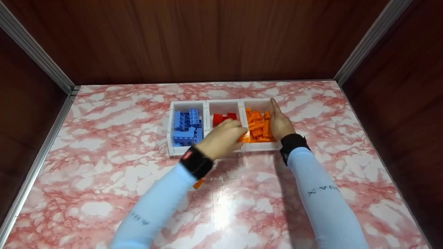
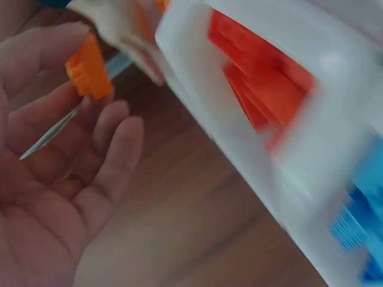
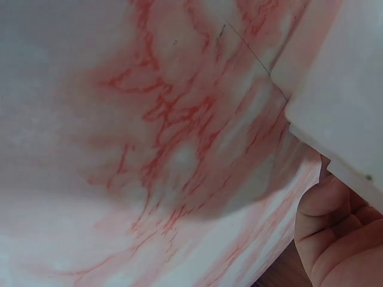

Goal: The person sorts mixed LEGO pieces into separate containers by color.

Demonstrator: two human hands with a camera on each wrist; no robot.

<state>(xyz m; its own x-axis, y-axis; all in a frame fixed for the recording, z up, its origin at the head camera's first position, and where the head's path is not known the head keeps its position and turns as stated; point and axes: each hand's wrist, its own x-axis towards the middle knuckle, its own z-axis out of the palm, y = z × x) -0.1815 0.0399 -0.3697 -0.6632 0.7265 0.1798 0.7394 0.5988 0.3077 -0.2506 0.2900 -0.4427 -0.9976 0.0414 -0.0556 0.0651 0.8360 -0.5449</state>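
Note:
A white three-section box (image 1: 172,138) sits on the table, with blue bricks (image 1: 185,136) at left, red bricks (image 1: 218,119) in the middle and orange bricks (image 1: 256,126) at right. My left hand (image 1: 223,138) is over the front of the middle and right sections, blurred. In the left wrist view its thumb and fingers pinch a small orange brick (image 2: 90,69). My right hand (image 1: 281,123) grips the box's right side, one finger stretched forward along the wall. In the right wrist view its bent fingers (image 3: 326,200) lie against the box's edge, partly hidden by it.
Another orange brick (image 1: 198,183) lies on the pink-and-white marbled table (image 1: 104,166) near the left forearm, which partly hides it. Dark wood panels (image 1: 207,41) with metal edge strips stand behind the table and at both sides.

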